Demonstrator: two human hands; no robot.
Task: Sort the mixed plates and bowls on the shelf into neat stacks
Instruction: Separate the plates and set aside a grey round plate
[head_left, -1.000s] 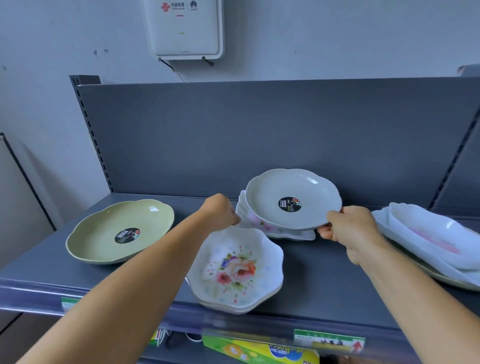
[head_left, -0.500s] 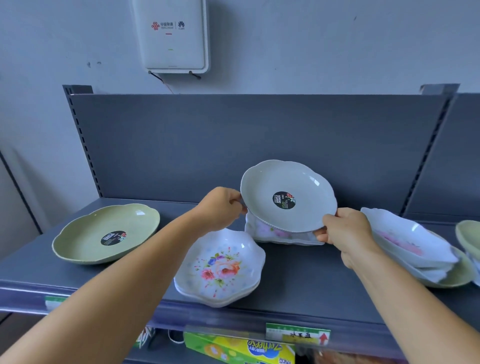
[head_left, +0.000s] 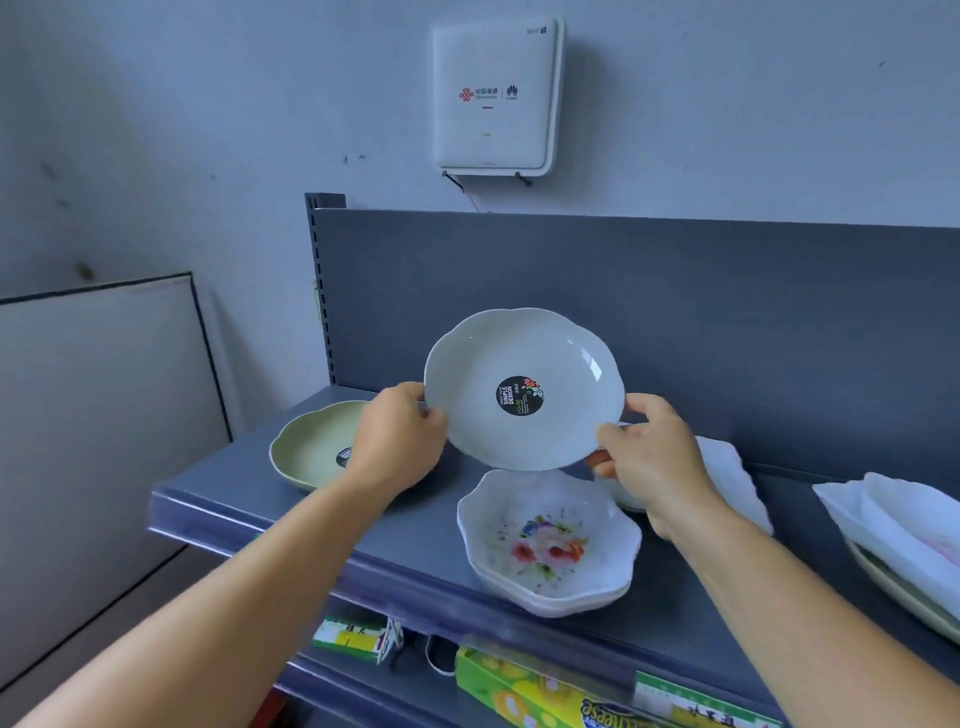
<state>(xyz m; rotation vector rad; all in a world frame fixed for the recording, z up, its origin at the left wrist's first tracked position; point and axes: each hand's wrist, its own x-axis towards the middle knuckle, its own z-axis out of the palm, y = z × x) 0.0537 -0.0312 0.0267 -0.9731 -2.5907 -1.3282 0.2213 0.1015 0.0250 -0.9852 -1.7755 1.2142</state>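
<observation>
**Grey plate held in both hands above the shelf**

Nearest the camera, below the shelf's front edge, a green and yellow box and a smaller packet lie on a lower level. Two bare forearms reach forward over them.

On the grey shelf, near its front edge, a flowered white bowl sits on top of at least one other like it. Directly above it, clear of the shelf, the grey scalloped plate is tilted towards the camera, showing a round black sticker in its middle. The left hand grips the plate's left rim, thumb on the face and fingers curled behind. The right hand grips the lower right rim the same way.

Behind the left hand a green plate lies flat at the shelf's left end. Behind the right wrist lies a white wavy-edged dish. At the far right, white dishes are heaped on a green one.

On the wall above the shelf's back panel hangs a white box.
</observation>
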